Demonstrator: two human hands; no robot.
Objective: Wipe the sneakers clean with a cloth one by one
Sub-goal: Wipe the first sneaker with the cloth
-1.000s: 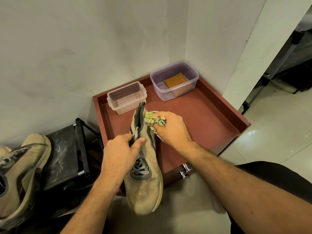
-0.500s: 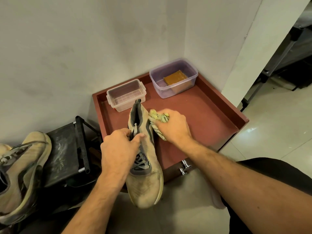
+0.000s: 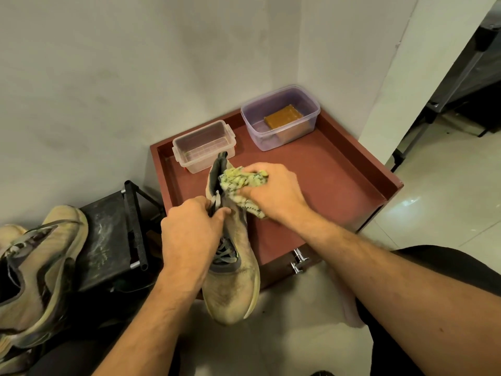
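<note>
Two hands on one shoe right now. His left hand is clamped around the laces and tongue of the sneaker, holding it up over the near-left corner of the red tray table, toe pointing back toward him. His right hand has the yellow-green cloth balled up in its fingers and pressed against the right side of the collar, up at the heel end.

Shoe looks light, knit upper, so it'll flex and cave if you push hard on the side. Holding it through the lace area like he does makes sense, since that's the stiffest bit and it leaves the sides free. Toe box looks pretty grubby, I'd guess that needs the most rubbing. Cloth is soft and floppy, a tail of it hangs below his hand.

Other sneakers wait at the near left beside a black stool, how many I can't really tell, they run off the edge. Far side of the tray has a clear tub and a purple-tinted tub with a brown block in it, could be soap.
</note>
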